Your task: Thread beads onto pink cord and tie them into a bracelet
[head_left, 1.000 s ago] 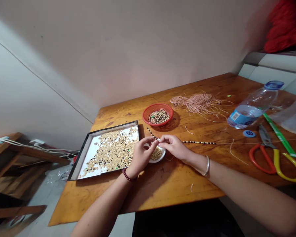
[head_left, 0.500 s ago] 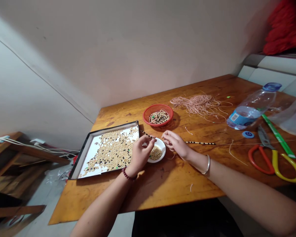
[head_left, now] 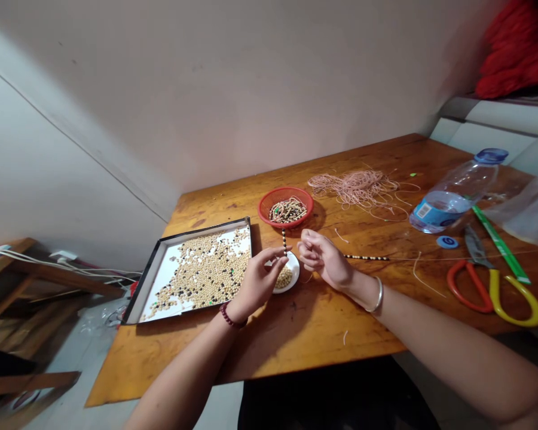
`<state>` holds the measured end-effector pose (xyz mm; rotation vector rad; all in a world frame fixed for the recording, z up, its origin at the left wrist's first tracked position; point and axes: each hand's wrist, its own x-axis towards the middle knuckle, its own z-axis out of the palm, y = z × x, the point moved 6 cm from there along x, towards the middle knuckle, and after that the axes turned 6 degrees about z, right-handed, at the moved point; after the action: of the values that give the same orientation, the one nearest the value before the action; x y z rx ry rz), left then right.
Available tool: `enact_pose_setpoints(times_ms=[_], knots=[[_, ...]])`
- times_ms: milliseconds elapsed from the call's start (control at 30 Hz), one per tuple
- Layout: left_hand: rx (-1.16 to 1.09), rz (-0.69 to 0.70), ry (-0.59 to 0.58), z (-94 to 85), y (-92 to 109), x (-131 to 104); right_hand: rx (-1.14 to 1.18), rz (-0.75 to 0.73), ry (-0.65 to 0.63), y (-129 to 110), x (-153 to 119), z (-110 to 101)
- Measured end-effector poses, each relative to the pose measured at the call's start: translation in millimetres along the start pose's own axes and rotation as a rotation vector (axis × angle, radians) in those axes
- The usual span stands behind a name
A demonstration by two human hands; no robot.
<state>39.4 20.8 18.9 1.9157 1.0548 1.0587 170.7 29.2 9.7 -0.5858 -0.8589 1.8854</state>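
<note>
My left hand [head_left: 263, 278] pinches a short strand of black and cream beads [head_left: 284, 240], which stands up from the fingertips toward the red basket. Just to its right, my right hand [head_left: 325, 260] is closed, thumb against fingers, at the beaded cord [head_left: 366, 257]. That cord's black and cream section emerges behind the hand and its thin bare line runs on to the right. What the right fingertips grip is too small to see. Under the left fingers, partly hidden, sits a white dish [head_left: 296, 273] of cream beads.
A black-edged tray [head_left: 155, 263] of loose beads lies left. Behind stand a red basket [head_left: 262, 209] of bead strands and a heap of pink cord [head_left: 358, 190]. A water bottle [head_left: 457, 194], blue cap [head_left: 447, 242], scissors [head_left: 470, 286] and green strip [head_left: 502, 245] lie right.
The short strand at my left fingers has swung from pointing left to upright. My right hand has turned slightly, its fingers curled more, and sits a little further from the left hand.
</note>
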Motion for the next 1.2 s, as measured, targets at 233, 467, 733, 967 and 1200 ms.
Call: enact_pose_setpoints(times_ms=[233,467,733,967,1200], knots=[[-0.037,-0.054,-0.010,3.5,-5.9,-1.1,0.071,0.022,-0.056,-6.3,-4.6,7.2],[-0.039,-0.027,-0.023,6.8,-5.2,-2.8,0.040,0.044,-0.088,0.3,-4.4,9.5],[0.009,-0.010,0.005,-1.6,2.1,-1.6,-0.457,0.011,0.101,2.4,4.7,-8.1],[-0.014,-0.019,0.099,-15.1,0.2,0.9,-0.542,0.156,-0.053,11.1,8.4,-9.4],[-0.103,-0.045,0.089,-14.0,-4.5,1.3,0.102,0.277,0.099,6.7,11.7,-31.1]])
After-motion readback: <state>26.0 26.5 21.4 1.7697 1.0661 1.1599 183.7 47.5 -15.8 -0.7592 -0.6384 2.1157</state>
